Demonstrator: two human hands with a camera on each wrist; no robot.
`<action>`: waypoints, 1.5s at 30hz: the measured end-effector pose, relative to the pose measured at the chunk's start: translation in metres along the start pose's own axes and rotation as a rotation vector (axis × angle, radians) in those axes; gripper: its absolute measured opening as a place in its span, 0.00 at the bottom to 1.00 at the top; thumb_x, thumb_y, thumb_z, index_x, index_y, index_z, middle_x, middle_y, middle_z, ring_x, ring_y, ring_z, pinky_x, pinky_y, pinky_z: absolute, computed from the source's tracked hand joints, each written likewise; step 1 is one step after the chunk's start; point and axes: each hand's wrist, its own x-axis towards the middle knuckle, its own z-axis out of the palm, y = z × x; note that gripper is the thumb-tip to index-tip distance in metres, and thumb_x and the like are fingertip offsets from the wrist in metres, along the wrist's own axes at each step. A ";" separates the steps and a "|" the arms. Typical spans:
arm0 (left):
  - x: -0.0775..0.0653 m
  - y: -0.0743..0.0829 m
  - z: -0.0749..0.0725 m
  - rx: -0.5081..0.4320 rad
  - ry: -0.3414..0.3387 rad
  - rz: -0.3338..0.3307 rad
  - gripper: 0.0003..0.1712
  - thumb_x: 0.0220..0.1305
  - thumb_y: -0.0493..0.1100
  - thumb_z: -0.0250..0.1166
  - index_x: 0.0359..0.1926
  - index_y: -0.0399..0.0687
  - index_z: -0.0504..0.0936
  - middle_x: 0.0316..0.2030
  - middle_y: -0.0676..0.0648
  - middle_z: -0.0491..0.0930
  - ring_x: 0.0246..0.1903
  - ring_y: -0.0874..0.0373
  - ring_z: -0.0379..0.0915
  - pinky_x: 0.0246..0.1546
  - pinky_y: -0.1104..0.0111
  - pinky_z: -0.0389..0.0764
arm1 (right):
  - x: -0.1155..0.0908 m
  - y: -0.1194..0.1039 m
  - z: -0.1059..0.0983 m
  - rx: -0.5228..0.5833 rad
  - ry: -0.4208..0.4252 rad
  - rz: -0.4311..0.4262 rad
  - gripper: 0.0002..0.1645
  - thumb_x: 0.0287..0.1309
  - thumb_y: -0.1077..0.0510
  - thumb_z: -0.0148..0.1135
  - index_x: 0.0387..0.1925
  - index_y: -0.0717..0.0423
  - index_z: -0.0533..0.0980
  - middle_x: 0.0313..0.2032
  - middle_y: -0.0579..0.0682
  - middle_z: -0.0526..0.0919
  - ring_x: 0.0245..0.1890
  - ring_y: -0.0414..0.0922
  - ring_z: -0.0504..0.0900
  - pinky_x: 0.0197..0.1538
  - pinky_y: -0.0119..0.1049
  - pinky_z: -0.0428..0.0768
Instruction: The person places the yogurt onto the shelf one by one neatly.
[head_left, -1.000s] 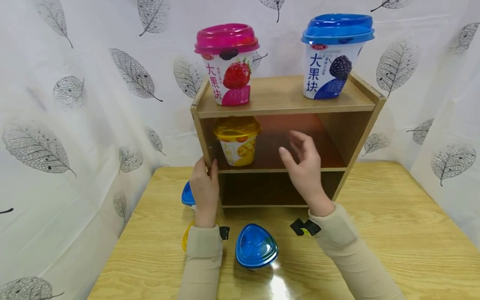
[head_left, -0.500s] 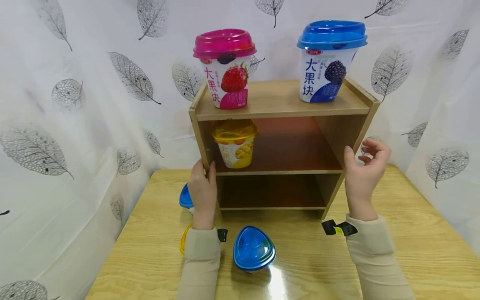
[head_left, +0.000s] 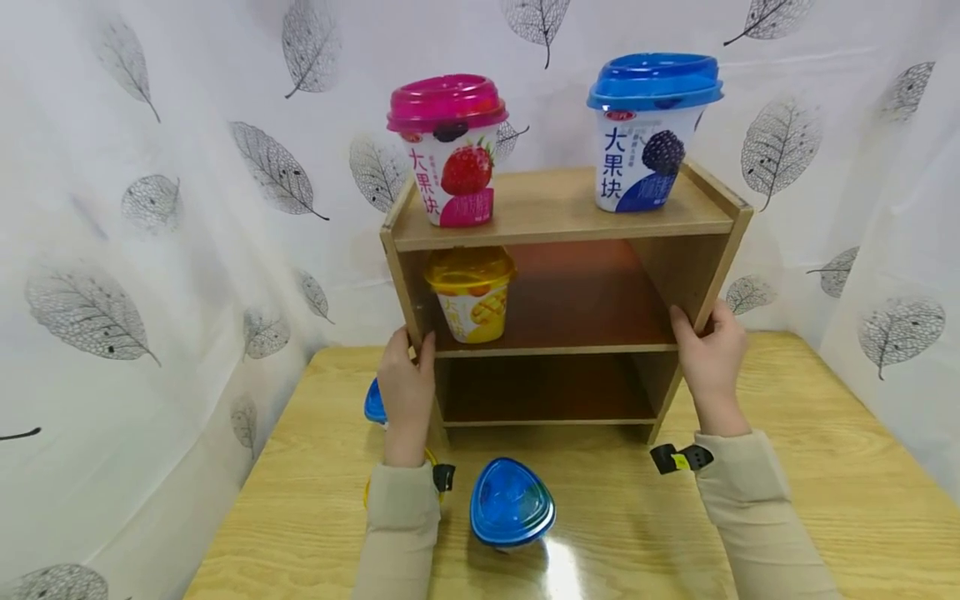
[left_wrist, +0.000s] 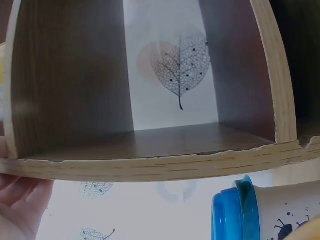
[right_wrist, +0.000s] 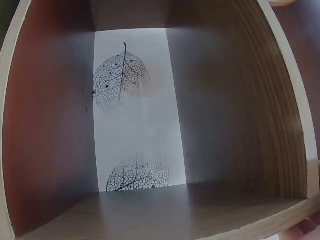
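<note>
A small wooden shelf [head_left: 543,198] stands on the table. My left hand [head_left: 406,392] grips the front edge of its left side panel, thumb on the inner side. On the opposite panel my right hand [head_left: 711,367] holds on in the same way, level with the middle board. Up on top are a pink-lidded strawberry yogurt cup [head_left: 453,162] at left and a blue-lidded blackberry yogurt cup [head_left: 637,162] at right. A yellow-lidded yogurt cup [head_left: 480,312] stands at the left of the upper compartment. In the left wrist view, fingers [left_wrist: 30,205] show beside the panel edge.
On the wood-grain table [head_left: 810,467], a blue-lidded cup [head_left: 512,502] stands in front of the shelf. Another blue lid [head_left: 374,402] and a yellow rim [head_left: 431,456] are partly hidden by my left hand and forearm. Behind hangs a leaf-patterned white curtain [head_left: 202,275].
My right hand has moved from in front of the upper compartment out to the right, and now grips the right side panel. The left hand has kept its grip on the left panel.
</note>
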 end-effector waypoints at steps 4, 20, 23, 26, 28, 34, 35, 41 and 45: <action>-0.008 0.001 -0.005 -0.002 -0.057 -0.045 0.17 0.58 0.43 0.60 0.42 0.32 0.76 0.36 0.38 0.78 0.35 0.46 0.75 0.27 0.60 0.77 | -0.001 0.001 -0.001 -0.074 0.012 -0.020 0.15 0.50 0.60 0.60 0.37 0.69 0.76 0.33 0.62 0.80 0.25 0.24 0.69 0.27 0.18 0.66; -0.068 0.023 -0.044 0.189 -0.332 0.055 0.19 0.53 0.45 0.65 0.40 0.32 0.77 0.33 0.41 0.79 0.32 0.50 0.76 0.30 0.61 0.77 | -0.005 0.008 0.001 -0.071 -0.027 -0.070 0.11 0.50 0.64 0.58 0.33 0.70 0.76 0.29 0.63 0.80 0.20 0.19 0.67 0.23 0.15 0.65; -0.082 0.029 -0.046 0.248 -0.415 0.053 0.17 0.52 0.48 0.65 0.36 0.37 0.77 0.30 0.46 0.78 0.28 0.55 0.75 0.26 0.66 0.76 | -0.005 0.009 0.001 -0.068 -0.026 -0.071 0.11 0.50 0.63 0.58 0.33 0.70 0.76 0.29 0.64 0.80 0.20 0.20 0.67 0.23 0.16 0.65; -0.092 0.034 -0.044 0.317 -0.473 0.065 0.18 0.50 0.53 0.65 0.32 0.41 0.77 0.26 0.49 0.73 0.24 0.58 0.71 0.21 0.70 0.73 | -0.003 0.009 0.001 -0.068 -0.018 -0.073 0.11 0.50 0.63 0.58 0.34 0.70 0.76 0.29 0.63 0.80 0.20 0.21 0.67 0.23 0.16 0.65; -0.099 0.036 -0.042 0.370 -0.524 0.084 0.23 0.49 0.58 0.64 0.32 0.42 0.77 0.26 0.48 0.71 0.24 0.58 0.69 0.18 0.72 0.72 | -0.002 0.009 0.000 -0.064 -0.015 -0.075 0.11 0.50 0.63 0.58 0.34 0.70 0.76 0.29 0.63 0.80 0.20 0.21 0.67 0.23 0.16 0.65; -0.113 0.041 -0.037 0.492 -0.733 0.029 0.46 0.38 0.77 0.56 0.39 0.38 0.76 0.33 0.43 0.67 0.32 0.52 0.65 0.22 0.67 0.74 | 0.001 0.008 -0.001 -0.048 -0.017 -0.076 0.11 0.50 0.63 0.58 0.33 0.70 0.76 0.28 0.63 0.80 0.21 0.21 0.67 0.24 0.17 0.65; -0.115 0.041 -0.036 0.497 -0.758 0.014 0.50 0.35 0.78 0.55 0.40 0.36 0.75 0.34 0.42 0.67 0.34 0.51 0.65 0.25 0.64 0.75 | 0.001 0.007 -0.001 -0.047 -0.019 -0.072 0.11 0.50 0.63 0.58 0.33 0.70 0.76 0.29 0.63 0.80 0.21 0.20 0.67 0.24 0.16 0.65; -0.123 0.038 -0.031 0.461 -0.847 -0.017 0.58 0.27 0.82 0.53 0.44 0.35 0.74 0.38 0.39 0.66 0.37 0.49 0.64 0.32 0.59 0.76 | 0.001 0.008 -0.001 -0.035 -0.042 -0.049 0.12 0.51 0.63 0.58 0.35 0.70 0.76 0.30 0.63 0.80 0.22 0.19 0.69 0.25 0.16 0.67; -0.125 0.037 -0.029 0.400 -0.864 -0.012 0.59 0.25 0.81 0.56 0.46 0.36 0.74 0.38 0.41 0.66 0.37 0.51 0.64 0.33 0.59 0.76 | 0.001 0.009 -0.001 -0.033 -0.047 -0.046 0.13 0.51 0.62 0.58 0.37 0.69 0.76 0.30 0.63 0.80 0.22 0.19 0.69 0.25 0.16 0.67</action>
